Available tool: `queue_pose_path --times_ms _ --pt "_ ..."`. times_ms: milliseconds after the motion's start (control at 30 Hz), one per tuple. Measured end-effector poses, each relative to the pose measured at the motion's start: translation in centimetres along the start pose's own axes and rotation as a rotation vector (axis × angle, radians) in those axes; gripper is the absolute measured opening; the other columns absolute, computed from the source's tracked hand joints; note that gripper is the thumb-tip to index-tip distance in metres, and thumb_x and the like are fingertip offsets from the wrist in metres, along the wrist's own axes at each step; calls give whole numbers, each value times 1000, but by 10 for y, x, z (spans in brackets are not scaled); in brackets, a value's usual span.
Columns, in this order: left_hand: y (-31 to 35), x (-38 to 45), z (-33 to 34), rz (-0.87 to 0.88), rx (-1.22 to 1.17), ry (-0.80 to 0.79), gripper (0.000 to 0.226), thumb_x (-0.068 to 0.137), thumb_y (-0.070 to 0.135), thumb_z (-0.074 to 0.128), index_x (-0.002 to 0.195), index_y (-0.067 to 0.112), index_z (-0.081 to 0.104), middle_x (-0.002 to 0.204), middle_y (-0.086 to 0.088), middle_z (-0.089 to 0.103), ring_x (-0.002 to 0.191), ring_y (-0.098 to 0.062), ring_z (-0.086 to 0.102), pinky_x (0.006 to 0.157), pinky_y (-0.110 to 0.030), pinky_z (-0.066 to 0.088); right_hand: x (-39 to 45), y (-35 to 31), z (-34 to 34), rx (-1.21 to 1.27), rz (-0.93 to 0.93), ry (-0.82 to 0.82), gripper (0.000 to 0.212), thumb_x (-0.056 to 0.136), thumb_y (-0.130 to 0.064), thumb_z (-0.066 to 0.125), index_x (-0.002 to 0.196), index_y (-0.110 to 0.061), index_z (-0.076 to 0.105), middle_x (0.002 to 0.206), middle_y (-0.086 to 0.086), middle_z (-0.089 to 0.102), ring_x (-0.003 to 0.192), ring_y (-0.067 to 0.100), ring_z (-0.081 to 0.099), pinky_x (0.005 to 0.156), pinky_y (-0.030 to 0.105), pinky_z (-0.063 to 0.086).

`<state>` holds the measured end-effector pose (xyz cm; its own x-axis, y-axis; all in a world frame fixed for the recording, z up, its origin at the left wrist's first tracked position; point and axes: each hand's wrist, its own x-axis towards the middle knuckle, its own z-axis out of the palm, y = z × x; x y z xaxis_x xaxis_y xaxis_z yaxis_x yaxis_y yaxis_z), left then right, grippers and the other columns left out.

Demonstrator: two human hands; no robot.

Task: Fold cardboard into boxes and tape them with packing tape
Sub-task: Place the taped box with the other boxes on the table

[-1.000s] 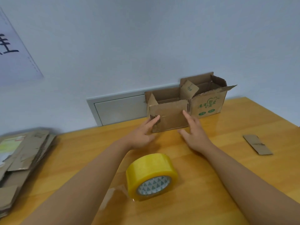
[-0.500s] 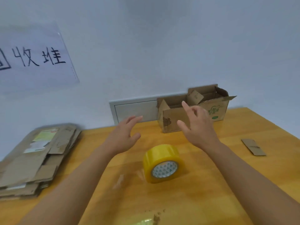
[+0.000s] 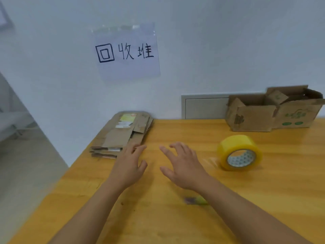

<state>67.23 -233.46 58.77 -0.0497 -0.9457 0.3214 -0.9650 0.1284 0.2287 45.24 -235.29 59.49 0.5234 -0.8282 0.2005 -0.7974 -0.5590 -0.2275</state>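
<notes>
**Desk:** What does the head camera show on the table (image 3: 175, 217)?

**Photographer:** Two bare hands reach out over the yellow wooden top. The left hand (image 3: 129, 167) has its fingers straight and spread, the fingertips at the near edge of a stack of flattened cardboard (image 3: 123, 132); whether they touch it I cannot tell. The right hand (image 3: 182, 166) hovers just beside it, fingers loosely spread and slightly bent. Neither hand holds anything.

**Desk:** And the task's materials?

**Photographer:** The flattened stack lies at the table's far left corner, against the wall, with pale labels on its top sheet. A roll of yellow packing tape (image 3: 240, 152) lies on its side to the right of the right hand, clear of it, its printed core facing the camera. At the far right, against the wall, stand two folded boxes touching side by side, both with top flaps up: a plain brown box (image 3: 251, 117) and, to its right, a box with green print (image 3: 297, 115).

**Desk:** Anything else in the frame?

**Photographer:** A paper sign (image 3: 126, 51) with handwritten black characters is taped to the white wall above the stack. A grey wall panel (image 3: 204, 107) sits behind the boxes. A small blurred scrap (image 3: 195, 200), dark and greenish, lies on the table beside the right forearm.
</notes>
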Motion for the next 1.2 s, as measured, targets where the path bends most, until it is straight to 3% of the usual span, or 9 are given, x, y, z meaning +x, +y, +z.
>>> queue_pose_path --times_ms 167,333,400,467,667,900,1000,1133,1200 --pt "-38 10 1 -154 92 42 53 93 28 54 145 23 43 153 -6 35 141 -24 30 115 -40 29 18 -20 42 12 56 -204 65 98 -58 36 155 -38 11 159 5 20 146 27 12 115 47 18" --pt "-71 36 8 -254 130 -11 65 96 31 47 156 23 23 164 -10 15 151 -27 9 123 -42 10 24 -19 60 -4 84 -253 64 98 -62 28 155 -38 12 160 4 19 147 26 12 117 45 14" --pt "-80 42 12 -261 138 -56 67 98 34 44 158 22 18 164 -9 17 151 -26 11 123 -43 10 24 -17 63 -11 85 -243 64 97 -64 25 155 -39 13 160 2 18 147 25 11 118 45 12" --pt "-83 44 15 -255 132 -44 63 99 32 43 157 20 22 159 -7 30 147 -26 24 120 -42 17 23 -17 65 -21 89 -233 64 97 -64 24 155 -39 15 161 2 18 148 24 10 119 45 10" --pt "-88 46 26 -169 167 127 35 98 27 51 132 18 58 129 -9 59 120 -33 51 100 -45 39 24 -17 67 -34 92 -223 64 96 -64 24 154 -37 20 161 2 18 148 23 10 120 44 8" --pt "-84 50 8 -37 67 412 32 73 -13 66 102 0 65 95 -18 57 88 -38 54 72 -42 42 24 -17 65 -16 84 -212 63 97 -64 25 153 -37 23 160 2 19 147 23 11 119 44 9" --pt "-72 47 -12 13 35 558 39 63 -18 66 99 -3 66 90 -20 57 80 -37 54 65 -41 43 23 -16 65 -1 84 -180 62 96 -64 27 152 -36 28 157 2 23 146 22 14 119 43 11" --pt "-46 25 -36 45 -90 710 28 82 1 54 108 5 63 97 -14 56 84 -31 53 67 -41 44 22 -15 65 73 82 -131 60 95 -60 36 149 -34 33 152 -1 29 142 21 22 117 41 18" --pt "-33 8 -46 15 -220 741 29 86 4 52 113 9 60 103 -8 55 91 -20 50 72 -37 43 23 -12 61 272 113 -55 63 96 -52 48 152 -33 27 150 -2 30 140 21 28 115 37 24"
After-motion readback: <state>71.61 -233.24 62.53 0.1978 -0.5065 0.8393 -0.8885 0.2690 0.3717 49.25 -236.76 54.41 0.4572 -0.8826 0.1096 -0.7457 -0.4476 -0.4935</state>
